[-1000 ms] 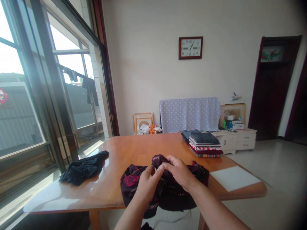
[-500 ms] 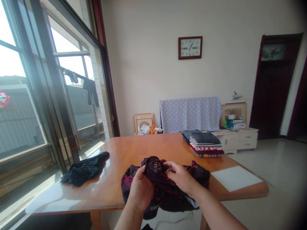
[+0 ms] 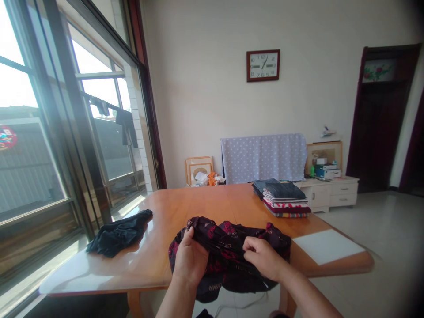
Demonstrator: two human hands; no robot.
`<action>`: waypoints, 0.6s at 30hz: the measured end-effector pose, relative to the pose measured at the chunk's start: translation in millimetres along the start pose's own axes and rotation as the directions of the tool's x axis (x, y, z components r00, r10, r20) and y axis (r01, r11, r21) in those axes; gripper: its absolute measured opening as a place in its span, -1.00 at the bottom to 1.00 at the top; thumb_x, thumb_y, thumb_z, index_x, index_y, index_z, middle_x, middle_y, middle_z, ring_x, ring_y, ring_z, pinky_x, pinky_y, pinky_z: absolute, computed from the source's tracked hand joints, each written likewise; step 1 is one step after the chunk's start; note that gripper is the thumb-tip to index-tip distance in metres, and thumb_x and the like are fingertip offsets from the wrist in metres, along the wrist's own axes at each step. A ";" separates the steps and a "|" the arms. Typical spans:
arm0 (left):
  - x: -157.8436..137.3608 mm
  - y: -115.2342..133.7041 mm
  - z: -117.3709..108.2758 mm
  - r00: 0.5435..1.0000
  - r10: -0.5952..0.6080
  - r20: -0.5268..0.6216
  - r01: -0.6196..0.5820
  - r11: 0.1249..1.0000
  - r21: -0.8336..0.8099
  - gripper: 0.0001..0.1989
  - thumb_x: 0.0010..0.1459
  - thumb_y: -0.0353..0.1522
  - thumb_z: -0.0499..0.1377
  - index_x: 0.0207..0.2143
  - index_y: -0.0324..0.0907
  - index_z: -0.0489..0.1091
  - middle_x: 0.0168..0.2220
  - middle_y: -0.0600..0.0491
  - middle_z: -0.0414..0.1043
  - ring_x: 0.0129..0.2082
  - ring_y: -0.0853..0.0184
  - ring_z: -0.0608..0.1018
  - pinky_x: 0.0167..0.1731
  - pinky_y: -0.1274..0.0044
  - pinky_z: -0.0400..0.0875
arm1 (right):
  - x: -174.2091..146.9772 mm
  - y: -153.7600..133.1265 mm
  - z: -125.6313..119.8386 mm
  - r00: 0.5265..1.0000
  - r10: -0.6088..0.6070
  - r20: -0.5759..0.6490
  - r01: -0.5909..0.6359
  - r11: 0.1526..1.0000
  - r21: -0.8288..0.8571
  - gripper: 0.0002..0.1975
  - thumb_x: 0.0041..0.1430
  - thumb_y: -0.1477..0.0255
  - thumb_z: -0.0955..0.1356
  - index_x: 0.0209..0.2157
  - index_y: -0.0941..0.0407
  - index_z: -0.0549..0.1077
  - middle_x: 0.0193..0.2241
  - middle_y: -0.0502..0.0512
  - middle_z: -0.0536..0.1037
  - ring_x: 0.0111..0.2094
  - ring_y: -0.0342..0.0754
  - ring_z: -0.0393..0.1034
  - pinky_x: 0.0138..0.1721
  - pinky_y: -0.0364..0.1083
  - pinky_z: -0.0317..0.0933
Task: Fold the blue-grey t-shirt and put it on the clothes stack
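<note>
A dark garment (image 3: 228, 256) with magenta patterns and pale lettering lies bunched at the table's near edge, part of it hanging over. My left hand (image 3: 192, 256) grips its left side, the thumb on top of a gathered fold. On the right part of the cloth, my right hand (image 3: 261, 256) is closed, its curled fingers pinching the fabric. What kind of garment it is cannot be made out in its crumpled state.
The wooden table (image 3: 198, 203) carries a crumpled black garment (image 3: 121, 234) at left, a stack of folded clothes (image 3: 285, 198) at back right and a white sheet (image 3: 329, 246) at right. A window (image 3: 109, 132) stands on the left.
My right hand has moved right and slightly down, drawing the cloth between my hands wider. My left hand has shifted slightly left, and the gathered lettered fold has spread out.
</note>
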State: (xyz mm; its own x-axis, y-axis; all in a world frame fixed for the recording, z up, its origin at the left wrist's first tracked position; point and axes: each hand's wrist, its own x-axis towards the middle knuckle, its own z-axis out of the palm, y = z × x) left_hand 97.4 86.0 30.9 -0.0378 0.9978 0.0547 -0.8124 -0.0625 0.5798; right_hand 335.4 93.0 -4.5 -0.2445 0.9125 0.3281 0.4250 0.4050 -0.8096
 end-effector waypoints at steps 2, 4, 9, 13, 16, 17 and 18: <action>-3.2 -2.2 1.7 0.999 -0.036 0.003 0.036 0.999 -0.014 -0.76 0.21 -0.31 0.21 -0.08 -0.14 0.52 -0.10 -0.02 0.64 0.01 0.15 0.62 0.05 0.34 0.52 | 0.5 -4.1 -5.2 0.999 0.013 0.041 -0.017 0.995 0.101 -0.91 0.06 0.40 0.34 -0.49 0.09 0.44 -0.52 -0.06 0.43 -0.41 -0.09 0.27 -0.36 -0.14 0.13; -7.2 -3.8 5.0 0.998 -0.058 0.001 0.058 0.998 -0.006 -0.78 0.19 -0.31 0.25 -0.11 -0.15 0.52 -0.14 -0.01 0.64 -0.05 0.17 0.65 0.02 0.35 0.53 | 3.3 -11.3 -9.3 1.000 0.023 0.014 -0.025 0.983 0.183 -0.82 0.16 0.29 0.34 -0.42 0.08 0.48 -0.50 -0.05 0.45 -0.42 -0.09 0.29 -0.34 -0.13 0.18; -19.3 -9.5 18.7 0.998 -0.055 0.036 0.052 0.996 0.070 -0.67 0.10 -0.36 0.36 -0.06 -0.09 0.47 -0.15 0.02 0.63 -0.11 0.17 0.66 -0.02 0.35 0.55 | 12.6 -30.0 -1.3 0.992 0.057 -0.116 -0.022 0.960 0.279 -0.69 0.19 0.17 0.37 -0.18 0.10 0.55 -0.37 0.01 0.53 -0.37 -0.07 0.35 -0.30 -0.10 0.25; -29.3 -16.9 29.0 0.986 -0.095 0.136 0.068 0.979 0.192 -0.52 0.07 -0.38 0.38 0.06 -0.03 0.40 -0.08 0.01 0.60 -0.08 0.16 0.65 -0.02 0.34 0.53 | 14.9 -42.2 13.7 0.998 0.029 0.063 -0.052 0.911 0.410 -0.58 0.14 0.21 0.42 0.01 0.07 0.50 -0.26 0.03 0.56 -0.36 -0.10 0.36 -0.37 -0.14 0.23; -33.5 -20.1 31.8 0.979 -0.105 0.176 0.055 0.963 0.264 -0.38 0.04 -0.42 0.40 0.15 0.00 0.33 -0.04 -0.01 0.58 -0.02 0.16 0.62 0.02 0.35 0.50 | 16.2 -45.7 15.1 0.996 -0.003 0.087 -0.035 0.902 0.431 -0.80 0.16 0.28 0.39 -0.29 0.13 0.54 -0.44 -0.05 0.50 -0.41 -0.13 0.31 -0.37 -0.16 0.19; -33.8 -20.6 31.5 0.979 -0.105 0.177 0.051 0.957 0.286 -0.34 0.02 -0.43 0.41 0.17 0.00 0.32 -0.01 -0.03 0.57 -0.01 0.15 0.62 0.04 0.35 0.49 | 17.2 -45.2 13.2 0.999 0.022 0.027 -0.032 0.901 0.432 -0.82 0.16 0.30 0.37 -0.37 0.13 0.52 -0.50 -0.07 0.46 -0.44 -0.15 0.29 -0.38 -0.17 0.17; -33.6 -20.9 30.6 0.980 -0.104 0.172 0.047 0.951 0.307 -0.30 0.00 -0.44 0.41 0.19 -0.01 0.30 0.01 -0.04 0.56 -0.01 0.14 0.61 0.04 0.34 0.48 | 18.6 -44.0 10.5 0.997 0.066 -0.049 -0.037 0.898 0.437 -0.82 0.16 0.31 0.36 -0.41 0.13 0.50 -0.55 -0.10 0.42 -0.48 -0.17 0.26 -0.41 -0.18 0.14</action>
State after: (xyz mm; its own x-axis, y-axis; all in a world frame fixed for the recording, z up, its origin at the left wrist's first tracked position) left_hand 133.5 53.1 41.8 0.1475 0.9800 0.1333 -0.5956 -0.0196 0.8030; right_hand 303.0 91.5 32.1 -0.1728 0.9388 0.2979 0.0098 0.3041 -0.9526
